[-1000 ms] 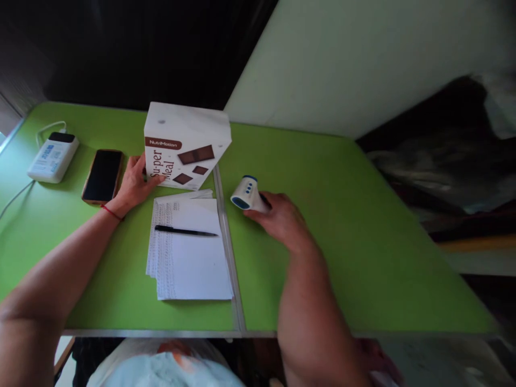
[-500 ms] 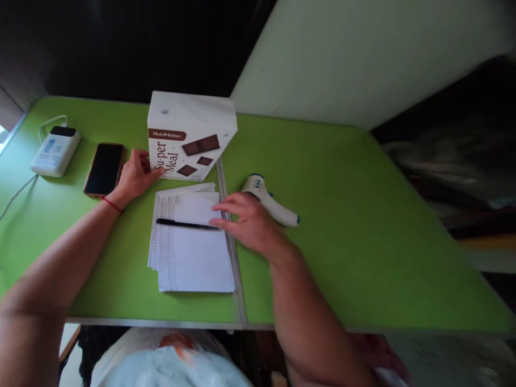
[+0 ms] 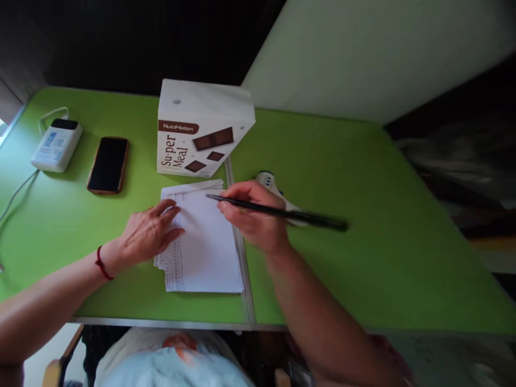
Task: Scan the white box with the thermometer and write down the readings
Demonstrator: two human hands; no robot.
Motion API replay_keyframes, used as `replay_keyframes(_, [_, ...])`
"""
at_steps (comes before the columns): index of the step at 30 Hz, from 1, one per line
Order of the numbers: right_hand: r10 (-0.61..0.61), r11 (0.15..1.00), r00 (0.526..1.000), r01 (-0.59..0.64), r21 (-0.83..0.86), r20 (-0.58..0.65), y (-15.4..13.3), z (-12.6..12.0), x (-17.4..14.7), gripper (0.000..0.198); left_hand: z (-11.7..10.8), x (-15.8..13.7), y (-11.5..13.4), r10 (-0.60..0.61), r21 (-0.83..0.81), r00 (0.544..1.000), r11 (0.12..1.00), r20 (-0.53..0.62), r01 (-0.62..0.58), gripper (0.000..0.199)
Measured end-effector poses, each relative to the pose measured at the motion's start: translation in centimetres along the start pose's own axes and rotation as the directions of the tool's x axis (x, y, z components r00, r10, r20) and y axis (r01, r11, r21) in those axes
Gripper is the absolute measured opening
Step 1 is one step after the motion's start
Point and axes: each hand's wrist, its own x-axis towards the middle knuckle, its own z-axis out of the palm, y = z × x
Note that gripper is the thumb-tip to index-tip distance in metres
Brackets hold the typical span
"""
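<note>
Over the upper right of a stack of paper (image 3: 205, 247), my right hand (image 3: 256, 215) grips a black pen (image 3: 314, 218), its tip pointing left above the top sheet. Small handwriting runs down the sheet's left side; the rest of it looks blank. My left hand (image 3: 151, 231) is open, fingers spread over the left edge of the stack. Behind the paper stands a white NutriMotion box (image 3: 205, 131) printed with chocolate pieces. Partly hidden behind my right hand lies a white and blue thermometer gun (image 3: 268, 180).
A phone (image 3: 108, 165) with an orange-brown case lies left of the box. Farther left sits a white power bank (image 3: 57, 146) with cables attached. All of these rest on a green table (image 3: 363, 215) with a metal seam; a dark panel and pale wall stand behind.
My right hand has picked up the pen from the paper. My left hand has left the box and come down to the paper's left edge. The view has shifted slightly.
</note>
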Motion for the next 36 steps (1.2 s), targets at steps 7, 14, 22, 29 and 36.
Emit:
replay_keyframes(7, [0.097,0.993,0.993,-0.092,0.072,-0.064,3.2,5.1,0.3,0.016,1.4,0.2,0.5,0.083,0.132,0.990,0.986,0.115,-0.098,0.041])
replay_keyframes(14, [-0.233,0.964,0.969,0.219,-0.152,-0.078,4.5,5.4,-0.2,0.019,1.0,0.0,0.3,0.148,0.155,0.982,0.974,0.119,-0.166,0.048])
replay_keyframes(22, [-0.311,0.934,0.950,0.299,-0.197,-0.034,4.7,5.3,-0.2,0.018,1.2,-0.2,0.0,0.178,0.108,0.982,0.977,0.061,-0.184,0.045])
replay_keyframes(29, [-0.318,0.929,0.947,0.304,-0.211,-0.033,4.7,5.4,-0.2,0.017,1.3,-0.2,0.1,0.182,0.103,0.982,0.977,0.057,-0.187,0.044])
replay_keyframes(36, [-0.293,0.936,0.956,0.280,-0.215,-0.031,4.7,5.3,-0.2,0.019,1.3,-0.2,0.1,0.185,0.110,0.982,0.976,0.045,-0.189,0.045])
